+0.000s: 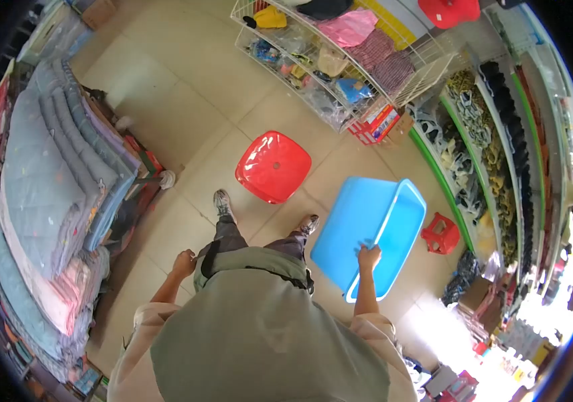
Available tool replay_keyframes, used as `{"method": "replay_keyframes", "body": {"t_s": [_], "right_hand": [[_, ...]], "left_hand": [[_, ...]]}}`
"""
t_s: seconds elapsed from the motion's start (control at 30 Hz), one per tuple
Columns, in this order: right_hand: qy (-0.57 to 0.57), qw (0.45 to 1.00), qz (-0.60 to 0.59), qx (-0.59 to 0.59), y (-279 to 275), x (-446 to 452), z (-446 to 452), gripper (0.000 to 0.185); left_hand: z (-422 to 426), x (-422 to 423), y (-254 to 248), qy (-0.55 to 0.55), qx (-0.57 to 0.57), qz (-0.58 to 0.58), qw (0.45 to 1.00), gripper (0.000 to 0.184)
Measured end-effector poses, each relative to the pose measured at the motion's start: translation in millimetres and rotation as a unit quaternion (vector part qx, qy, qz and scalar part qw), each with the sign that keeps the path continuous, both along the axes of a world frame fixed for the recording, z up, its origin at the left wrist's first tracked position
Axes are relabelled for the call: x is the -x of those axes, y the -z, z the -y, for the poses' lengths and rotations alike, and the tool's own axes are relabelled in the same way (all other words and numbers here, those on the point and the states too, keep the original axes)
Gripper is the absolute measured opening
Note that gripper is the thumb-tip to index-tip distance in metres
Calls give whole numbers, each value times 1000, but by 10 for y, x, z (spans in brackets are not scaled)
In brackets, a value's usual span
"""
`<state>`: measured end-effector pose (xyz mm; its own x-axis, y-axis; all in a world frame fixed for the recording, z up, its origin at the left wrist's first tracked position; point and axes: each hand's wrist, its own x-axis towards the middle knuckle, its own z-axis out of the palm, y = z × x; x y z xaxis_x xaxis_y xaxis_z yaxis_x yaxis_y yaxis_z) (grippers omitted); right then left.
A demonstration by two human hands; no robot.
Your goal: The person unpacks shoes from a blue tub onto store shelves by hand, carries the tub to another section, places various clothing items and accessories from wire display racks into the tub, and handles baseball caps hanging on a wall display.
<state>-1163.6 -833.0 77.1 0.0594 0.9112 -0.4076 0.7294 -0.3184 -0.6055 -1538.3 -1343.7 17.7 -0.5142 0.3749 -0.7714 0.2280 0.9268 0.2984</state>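
In the head view, holds the tub (340,231) at the right side, with its mouth (403,231) turned outward, probably to keep its bulk off the shoes (224,206). Grasps the rim (387,214) snugly in the right hand (369,256), likely as the handiest edge. Hangs the left hand (184,262) half curled, well apart from the tub; hard to tell whether gripping anything. Stands just behind a red stool (273,154).

Plain sky-blue tub (344,234), bright red stool (265,171), beige floor tiles (196,94), speckled pale grey-blue quilts (42,181)
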Motion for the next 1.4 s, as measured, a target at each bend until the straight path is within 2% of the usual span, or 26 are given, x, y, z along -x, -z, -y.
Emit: {"method": "replay_keyframes", "body": {"t_s": [0.03,0.1,0.27,0.33,0.4,0.5,0.57,0.6,0.67,0.7,0.77,0.8,0.87,0.97,1.07,1.13,1.27,1.37,1.4], "right_hand": [[-18,999,-12,-37,15,226,96,20],[-46,996,-10,-73,-111,560,259,23],[-25,993,38,-113,-142,1727,594,25],[-32,987,62,-141,-22,2153,739,27],[7,995,17,-95,24,2601,865,29],[-32,990,56,-127,142,3182,1072,35],[-55,983,103,-140,123,3587,1247,37],[-55,983,106,-139,198,3713,1320,38],[-60,983,112,-137,373,3934,1404,39],[-69,986,106,-111,363,4031,1402,39],[-82,990,95,-60,318,4238,1386,39],[-81,991,95,-59,373,4320,1380,39],[-74,991,100,-53,523,4395,1390,39],[-45,992,115,-5,458,4582,1299,37],[-20,993,117,-14,551,4600,1301,36],[-2,992,128,11,424,4674,1306,32],[14,989,145,31,502,4678,1331,28],[19,982,186,-14,444,4805,1378,26],[24,984,177,28,396,4854,1353,30]], "left_hand": [[131,165,68,-14,-1,18,1000,27],[346,460,178,-34,-4,-45,998,25],[645,1139,-55,-128,-112,-112,979,22],[755,1297,-114,-132,-111,-116,978,22],[806,1400,-232,-136,-91,-131,978,24],[971,1452,-244,-142,-51,-151,977,27],[1109,1435,-224,-147,-35,-132,980,29],[1088,1435,-341,-160,-31,-115,980,28],[1198,1421,-266,-196,-17,-79,977,28],[1320,1384,-152,-211,-17,-57,976,28],[1757,1303,299,-197,-87,-35,976,28],[1865,1294,318,-197,-94,-19,976,28],[1870,1457,138,-194,-58,4,979,28],[1646,1888,-270,-180,-1,26,983,28],[1372,2518,-629,-151,32,35,987,28],[1182,2993,-817,-127,48,38,990,27],[728,3888,-954,-84,70,38,993,27],[379,4451,-964,-52,74,34,995,27],[290,4604,-940,-40,74,34,996,27]]}}
